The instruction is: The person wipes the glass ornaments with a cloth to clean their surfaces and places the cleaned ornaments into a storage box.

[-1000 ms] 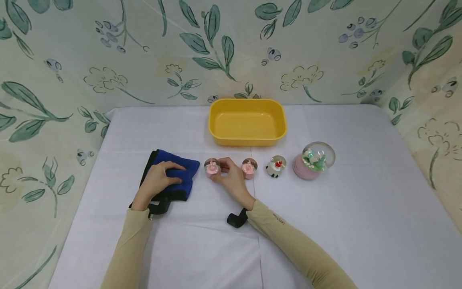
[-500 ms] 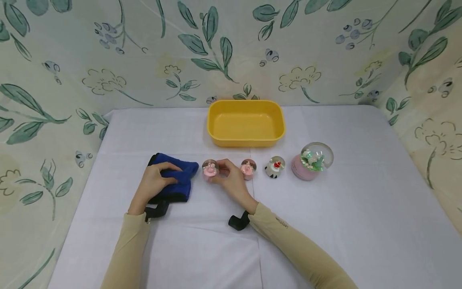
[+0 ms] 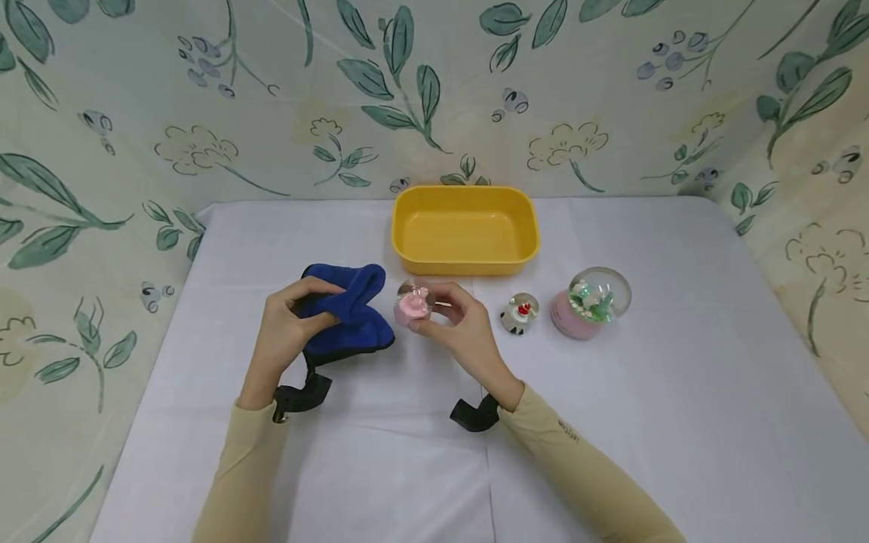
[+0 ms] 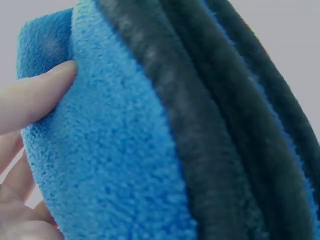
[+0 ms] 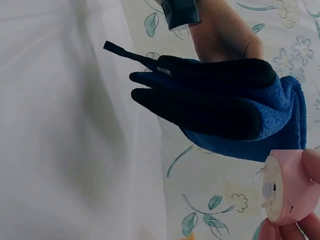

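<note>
My left hand (image 3: 284,332) pinches a folded blue cloth with black edging (image 3: 356,320), lifted off the table. In the left wrist view the thumb (image 4: 45,95) presses on the fluffy cloth (image 4: 115,145), its folds bulging downward. Just to the right, my right hand (image 3: 471,332) holds a small pink snow globe (image 3: 413,305) between thumb and fingers, tilted with its dome facing up and away. The right wrist view shows the globe's pink base (image 5: 295,182) from underneath, close by the cloth (image 5: 220,115). Another small pink globe, seen earlier, is hidden behind the right hand.
A yellow tray (image 3: 465,268) stands at the back of the white-covered table (image 3: 679,422). Right of my right hand are a small white snow globe (image 3: 519,314) with a red-topped figure and a larger globe on a pink base (image 3: 577,317). Patterned fabric hangs behind.
The right hand has raised the pink snow globe off the table, moving slightly right. The left hand has lifted the cloth, which now hangs folded beside the globe.
</note>
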A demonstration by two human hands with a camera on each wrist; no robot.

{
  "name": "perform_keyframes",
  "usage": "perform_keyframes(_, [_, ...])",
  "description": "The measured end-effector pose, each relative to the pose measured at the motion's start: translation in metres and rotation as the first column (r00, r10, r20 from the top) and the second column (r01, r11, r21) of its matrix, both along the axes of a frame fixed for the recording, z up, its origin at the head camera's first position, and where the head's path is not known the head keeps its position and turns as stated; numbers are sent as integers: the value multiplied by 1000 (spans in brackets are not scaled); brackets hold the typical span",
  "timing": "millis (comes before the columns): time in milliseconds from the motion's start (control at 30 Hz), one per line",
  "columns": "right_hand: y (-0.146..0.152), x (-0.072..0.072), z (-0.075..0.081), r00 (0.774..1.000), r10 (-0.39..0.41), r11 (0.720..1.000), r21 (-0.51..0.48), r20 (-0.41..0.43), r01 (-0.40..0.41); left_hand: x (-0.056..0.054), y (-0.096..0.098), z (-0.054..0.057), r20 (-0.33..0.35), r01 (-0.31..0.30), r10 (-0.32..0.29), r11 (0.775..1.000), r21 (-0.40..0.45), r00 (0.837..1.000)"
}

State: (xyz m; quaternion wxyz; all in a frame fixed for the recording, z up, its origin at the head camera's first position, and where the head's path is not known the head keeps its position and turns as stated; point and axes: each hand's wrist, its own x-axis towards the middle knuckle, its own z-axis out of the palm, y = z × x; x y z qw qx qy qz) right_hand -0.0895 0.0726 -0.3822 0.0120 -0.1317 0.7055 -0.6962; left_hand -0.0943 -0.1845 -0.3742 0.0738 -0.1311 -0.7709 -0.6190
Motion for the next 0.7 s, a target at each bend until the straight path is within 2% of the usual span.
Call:
perform_keyframes(133, [12,2,13,1000,-28,1000,-2,-5,28,1,13,14,-64,20,-14,996,89,998])
perform_keyframes(300, [25,5,26,998,-59,998,22,-24,59,0,31,28,-149,93,-65,978,187,987])
perform_keyframes(467, [37,6,32,995,-54,997,47,-79,58,-2,46,34,-198,150,-108,966,211,974])
perform_keyframes(700, [51,4,36,985,-45,998,36,-166,52,-2,59,34,-212,198,-147,950,243,966])
